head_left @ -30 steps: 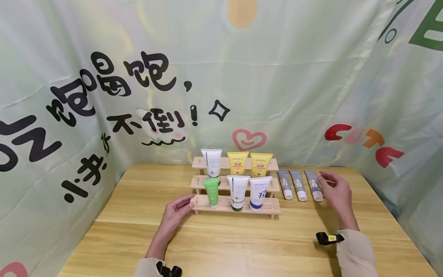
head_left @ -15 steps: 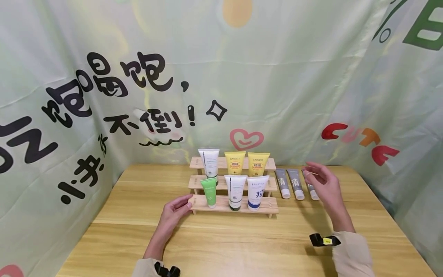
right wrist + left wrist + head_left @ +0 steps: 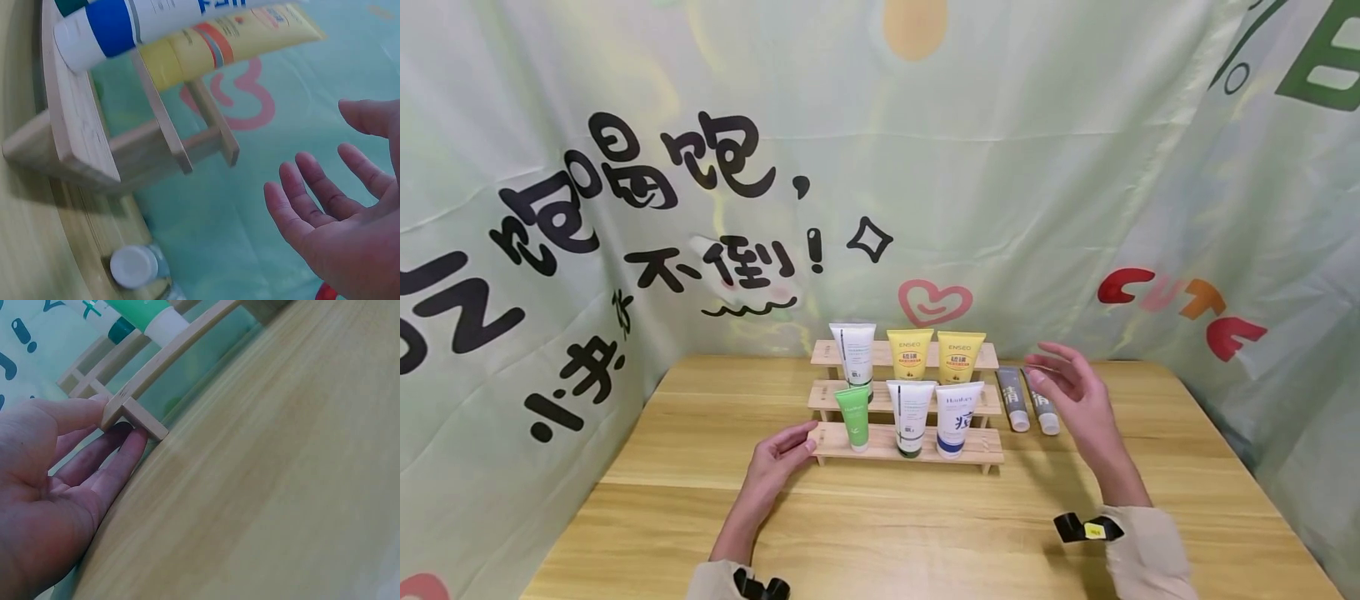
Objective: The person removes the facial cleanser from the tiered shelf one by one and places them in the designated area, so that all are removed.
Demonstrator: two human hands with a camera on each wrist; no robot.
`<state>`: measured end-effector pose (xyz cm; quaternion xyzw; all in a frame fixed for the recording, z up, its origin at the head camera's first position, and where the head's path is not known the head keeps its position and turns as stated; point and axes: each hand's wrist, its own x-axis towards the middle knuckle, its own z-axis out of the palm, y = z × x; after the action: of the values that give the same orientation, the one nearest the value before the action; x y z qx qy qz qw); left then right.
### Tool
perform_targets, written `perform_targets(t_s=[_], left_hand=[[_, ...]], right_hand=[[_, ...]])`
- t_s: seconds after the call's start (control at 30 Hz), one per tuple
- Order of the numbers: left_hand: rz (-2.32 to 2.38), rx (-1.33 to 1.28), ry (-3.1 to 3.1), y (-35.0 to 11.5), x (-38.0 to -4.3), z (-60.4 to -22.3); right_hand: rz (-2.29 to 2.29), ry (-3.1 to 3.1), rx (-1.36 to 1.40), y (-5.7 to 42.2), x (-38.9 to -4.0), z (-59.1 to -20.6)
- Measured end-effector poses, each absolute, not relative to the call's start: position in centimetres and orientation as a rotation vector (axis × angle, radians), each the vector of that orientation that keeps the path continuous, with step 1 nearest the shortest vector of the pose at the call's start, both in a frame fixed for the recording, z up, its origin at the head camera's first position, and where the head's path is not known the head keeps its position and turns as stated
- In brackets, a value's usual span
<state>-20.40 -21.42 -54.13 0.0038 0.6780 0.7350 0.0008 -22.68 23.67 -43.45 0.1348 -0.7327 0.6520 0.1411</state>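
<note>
A three-tier wooden display stand [image 3: 880, 451] holds tubes in two rows. On its lowest tier stand a green tube [image 3: 854, 417], a white tube [image 3: 912, 412] and a white tube with a blue band [image 3: 956, 421]. Behind them are another white tube [image 3: 852, 350] and two yellow tubes [image 3: 910, 350]. My left hand [image 3: 778, 458] pinches the lowest tier's left end, thumb on top and fingers below, as the left wrist view shows. Above the grey tubes [image 3: 1012, 400] lying right of the stand, my right hand [image 3: 1078, 404] hovers with fingers spread, holding nothing. It hides the rightmost one.
The wooden table [image 3: 880, 533] stretches in front of the stand and to both sides. Printed cloth [image 3: 1037, 208] hangs behind and at the sides of the table. A white cap [image 3: 134, 266] of a grey tube shows low in the right wrist view.
My right hand has lifted off beside the rightmost grey tube and moved left over the grey tubes. The left hand keeps its place on the stand. The head view has shifted slightly.
</note>
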Motion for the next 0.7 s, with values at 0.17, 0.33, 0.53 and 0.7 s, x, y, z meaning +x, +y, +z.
perform_targets(t_s=[0.17,0.33,0.53,0.7], left_hand=[[2.306,0.012,2.126,-21.4,-20.4,-54.0],[2.299,0.022,2.131,-21.4,-20.4,-54.1],[2.307,0.02,2.134,-21.5,-20.4,-54.2],[2.308,0.028,2.135,-21.5,-20.4,-54.2]], right_hand=[[1.873,-2.152,0.446,22.5,-22.5,-43.1],[1.875,-2.155,0.484,21.6,-22.6,-43.2],[1.918,-2.168,0.501,20.2,-23.3,-43.7],[1.971,-2.158,0.536,18.8,-23.9,-43.8]])
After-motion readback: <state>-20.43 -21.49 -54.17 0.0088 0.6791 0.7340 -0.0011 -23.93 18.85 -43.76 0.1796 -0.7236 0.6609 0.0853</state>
